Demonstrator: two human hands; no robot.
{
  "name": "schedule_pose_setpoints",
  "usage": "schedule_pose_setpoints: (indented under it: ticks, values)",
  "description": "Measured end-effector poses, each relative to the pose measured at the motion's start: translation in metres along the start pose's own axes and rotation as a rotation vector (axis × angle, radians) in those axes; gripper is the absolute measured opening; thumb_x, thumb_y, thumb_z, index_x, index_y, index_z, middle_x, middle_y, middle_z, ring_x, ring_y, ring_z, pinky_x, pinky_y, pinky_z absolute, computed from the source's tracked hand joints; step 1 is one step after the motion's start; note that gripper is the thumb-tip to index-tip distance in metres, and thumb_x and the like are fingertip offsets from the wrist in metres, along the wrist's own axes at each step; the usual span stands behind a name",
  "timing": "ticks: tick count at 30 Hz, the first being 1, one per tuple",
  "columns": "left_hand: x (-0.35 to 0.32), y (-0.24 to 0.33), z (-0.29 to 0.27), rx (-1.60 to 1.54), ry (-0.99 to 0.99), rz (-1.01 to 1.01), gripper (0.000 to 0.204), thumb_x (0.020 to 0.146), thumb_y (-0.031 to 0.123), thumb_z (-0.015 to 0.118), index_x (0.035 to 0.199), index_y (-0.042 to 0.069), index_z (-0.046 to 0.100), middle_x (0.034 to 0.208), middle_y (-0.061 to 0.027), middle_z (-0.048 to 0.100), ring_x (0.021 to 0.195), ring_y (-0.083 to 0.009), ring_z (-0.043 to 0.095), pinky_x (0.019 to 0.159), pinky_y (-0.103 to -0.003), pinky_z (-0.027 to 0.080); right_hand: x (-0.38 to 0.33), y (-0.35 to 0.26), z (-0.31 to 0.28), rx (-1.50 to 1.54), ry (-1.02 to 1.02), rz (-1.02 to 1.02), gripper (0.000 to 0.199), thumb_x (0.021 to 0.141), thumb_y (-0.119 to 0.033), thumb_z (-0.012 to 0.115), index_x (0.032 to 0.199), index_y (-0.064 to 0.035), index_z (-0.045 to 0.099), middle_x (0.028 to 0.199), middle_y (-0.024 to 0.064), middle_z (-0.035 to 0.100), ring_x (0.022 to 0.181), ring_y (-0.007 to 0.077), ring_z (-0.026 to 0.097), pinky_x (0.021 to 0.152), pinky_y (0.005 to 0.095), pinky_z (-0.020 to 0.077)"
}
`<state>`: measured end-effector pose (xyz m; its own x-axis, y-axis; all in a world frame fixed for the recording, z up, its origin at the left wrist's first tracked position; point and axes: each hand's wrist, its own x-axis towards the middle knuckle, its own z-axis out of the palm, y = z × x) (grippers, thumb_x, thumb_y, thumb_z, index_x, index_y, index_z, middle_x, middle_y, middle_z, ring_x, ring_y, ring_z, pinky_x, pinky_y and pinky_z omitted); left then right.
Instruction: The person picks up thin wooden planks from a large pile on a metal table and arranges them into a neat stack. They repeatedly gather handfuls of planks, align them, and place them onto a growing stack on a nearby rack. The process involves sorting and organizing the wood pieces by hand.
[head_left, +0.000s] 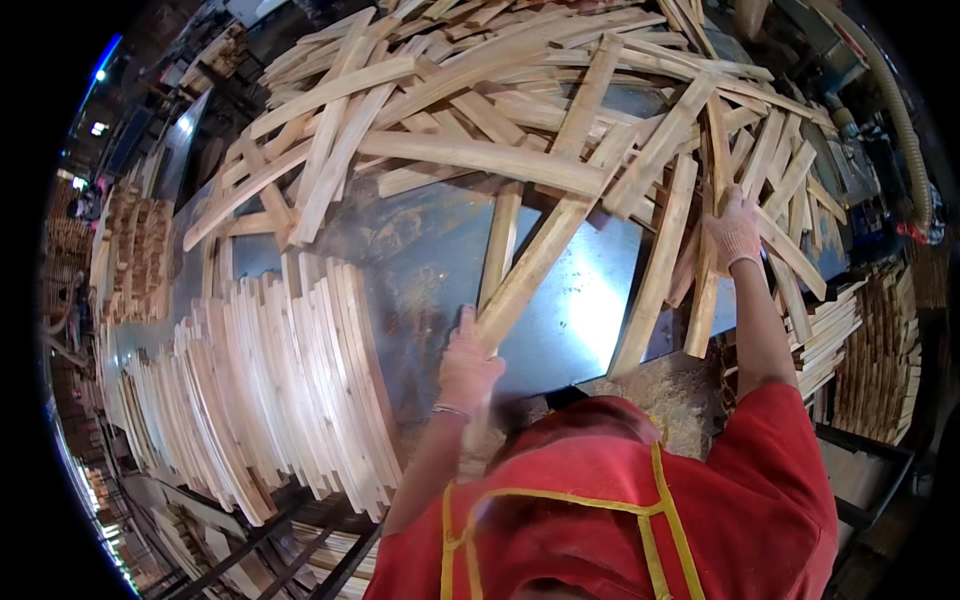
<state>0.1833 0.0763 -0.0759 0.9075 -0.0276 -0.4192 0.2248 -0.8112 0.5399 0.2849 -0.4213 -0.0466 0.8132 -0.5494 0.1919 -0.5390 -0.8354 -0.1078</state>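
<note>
Toward the middle, my left hand [470, 368] is closed at the near end of a long wooden strip [545, 262], its index finger pointing forward. That strip slants away to the right, its far part among other strips. A blurred pale length shows just below this hand. Farther right, my right hand [735, 230], with a knitted glove cuff at its wrist, grips another wooden strip [704, 305] from its right side. Its fingertips are partly hidden against the wood. Another strip [657, 265] lies between the two hands.
A tangled heap of wooden strips [490, 155] covers the far side of the metal table [420, 270]. Neatly aligned strips [285, 375] lie at the left. More wood is stacked at the far left [135, 255] and right [880, 350]. Sawdust [680, 405] lies below the table's near edge.
</note>
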Motion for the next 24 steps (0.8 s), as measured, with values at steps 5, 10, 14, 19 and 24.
schedule_pose_setpoints:
  ticks: [5, 10, 14, 19, 24]
  values:
    - [-0.05, -0.06, -0.04, -0.882, -0.066, -0.018, 0.095, 0.08, 0.007, 0.069, 0.167, 0.005, 0.029, 0.142, -0.0186, 0.061, 0.12, -0.0308, 0.067, 0.103, -0.04, 0.056, -0.054, -0.026, -0.004, 1.331, -0.389, 0.373, 0.045, 0.086, -0.02, 0.072, 0.127, -0.0036, 0.064, 0.092, 0.0108, 0.071, 0.08, 0.0222, 0.07, 0.071, 0.0369, 0.0603]
    - [-0.126, -0.11, -0.027, -1.43, -0.618, -0.342, 0.074, 0.088, -0.002, 0.065, 0.158, 0.004, 0.041, 0.129, -0.0138, 0.068, 0.115, -0.0282, 0.07, 0.09, -0.045, 0.062, -0.206, -0.134, -0.023, 1.962, -0.545, 0.445, 0.063, 0.079, 0.007, 0.056, 0.141, 0.0006, 0.053, 0.113, 0.0181, 0.066, 0.1, 0.0333, 0.07, 0.091, 0.0454, 0.062]
    - [-0.125, -0.137, -0.003, -0.763, -0.314, -0.155, 0.069, 0.09, 0.011, 0.069, 0.156, 0.009, 0.048, 0.118, -0.0157, 0.071, 0.097, -0.0328, 0.073, 0.086, -0.04, 0.06, -0.255, -0.173, -0.026, 1.926, -0.645, 0.394, 0.075, 0.076, 0.01, 0.055, 0.15, -0.0058, 0.047, 0.117, 0.0153, 0.063, 0.097, 0.0315, 0.069, 0.087, 0.0438, 0.0624]
    - [-0.124, -0.151, -0.038, 0.554, 0.492, -0.082, 0.072, 0.086, 0.02, 0.07, 0.154, 0.008, 0.05, 0.149, -0.0171, 0.057, 0.139, -0.0369, 0.053, 0.117, -0.053, 0.04, -0.261, -0.192, -0.023, 1.823, -0.684, 0.346, 0.08, 0.077, 0.011, 0.055, 0.154, -0.0087, 0.046, 0.119, 0.0129, 0.063, 0.096, 0.0294, 0.069, 0.083, 0.0417, 0.0623]
    - [-0.108, -0.147, -0.057, 0.547, 0.263, -0.153, 0.079, 0.085, 0.031, 0.073, 0.154, 0.005, 0.047, 0.155, -0.0173, 0.049, 0.149, -0.0372, 0.04, 0.122, -0.054, 0.032, -0.286, -0.213, -0.022, 1.698, -0.728, 0.27, 0.079, 0.084, 0.01, 0.056, 0.159, -0.0109, 0.043, 0.119, 0.0106, 0.063, 0.095, 0.0258, 0.068, 0.081, 0.0385, 0.0614]
